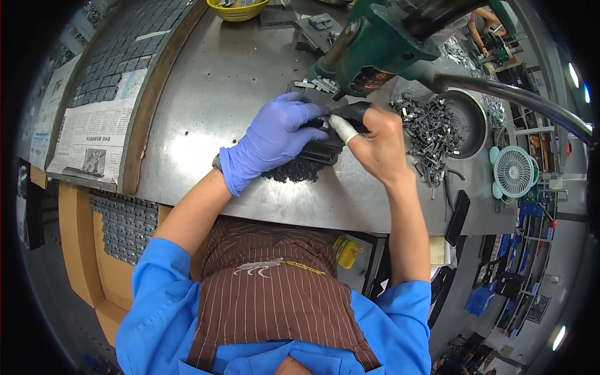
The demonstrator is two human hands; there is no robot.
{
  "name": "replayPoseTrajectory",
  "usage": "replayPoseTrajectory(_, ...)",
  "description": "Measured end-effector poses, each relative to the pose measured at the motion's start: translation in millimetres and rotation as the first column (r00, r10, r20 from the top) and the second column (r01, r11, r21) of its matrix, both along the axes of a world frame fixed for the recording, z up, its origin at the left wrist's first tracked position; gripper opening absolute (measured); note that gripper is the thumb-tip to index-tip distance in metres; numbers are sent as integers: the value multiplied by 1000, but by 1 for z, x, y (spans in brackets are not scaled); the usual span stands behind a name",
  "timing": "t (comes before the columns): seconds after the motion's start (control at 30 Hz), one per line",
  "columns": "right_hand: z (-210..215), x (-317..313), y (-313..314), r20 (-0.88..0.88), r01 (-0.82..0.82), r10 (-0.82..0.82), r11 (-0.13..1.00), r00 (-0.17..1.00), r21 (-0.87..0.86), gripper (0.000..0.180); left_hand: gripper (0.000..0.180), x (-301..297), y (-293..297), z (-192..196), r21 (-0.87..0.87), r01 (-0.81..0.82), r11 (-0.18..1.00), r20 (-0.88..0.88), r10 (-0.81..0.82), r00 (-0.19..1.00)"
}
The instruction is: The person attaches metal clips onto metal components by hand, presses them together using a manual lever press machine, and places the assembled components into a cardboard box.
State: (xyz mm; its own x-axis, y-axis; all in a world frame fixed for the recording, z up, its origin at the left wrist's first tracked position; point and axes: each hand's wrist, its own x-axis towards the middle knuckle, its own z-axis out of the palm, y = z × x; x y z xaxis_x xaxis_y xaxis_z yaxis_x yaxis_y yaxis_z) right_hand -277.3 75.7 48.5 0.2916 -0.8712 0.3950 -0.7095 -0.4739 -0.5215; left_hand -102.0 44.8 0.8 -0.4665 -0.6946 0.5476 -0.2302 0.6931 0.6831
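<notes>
My left hand (278,134), in a violet-blue glove, is closed with its fingertips at a small dark and silvery metal part (325,124). From the other side my right hand (379,140) pinches at the same part; its thumb wears a white cover and its forefinger a black one. The fingers hide most of the part. Just below them lies a black metal block (322,152), with dark shavings (290,171) along its near side. The green hand press (387,47) stands directly behind my hands. Several small silvery pieces (322,85) lie beneath its head.
A heap of small metal parts (428,134) lies right of my hand, beside a round metal pan (478,125). The press lever (519,90) reaches to the right. A wood-edged tray (159,94) of dark pieces stands left. A green fan (514,170) is at the right edge.
</notes>
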Motion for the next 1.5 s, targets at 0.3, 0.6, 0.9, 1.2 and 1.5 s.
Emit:
replayPoseTrajectory(0.3, -1, -1, 2, 105, 79, -92, 989, 990, 124, 20, 29, -2, 1, -1, 164, -39, 986, -55, 49, 997)
replayPoseTrajectory(0.6, 44, -54, 35, 341, 724, -686, 401, 644, -561, 20, 32, -12, -5, -10, 265, -100, 959, -132, 138, 982)
replayPoseTrajectory(0.9, 132, -15, 66, 750, 27, 482, 833, 453, -552, 26, 31, -19, -5, -9, 234, -146, 961, -129, 179, 975)
replayPoseTrajectory(1.2, 116, -10, 75, 737, 54, 506, 808, 449, -587, 23, 30, -21, -7, -11, 147, -136, 980, -165, 160, 973)
replayPoseTrajectory(1.5, 134, -13, 65, 786, 125, 387, 858, 482, -499, 18, 34, -20, -6, -11, 291, -131, 948, -104, 167, 980)
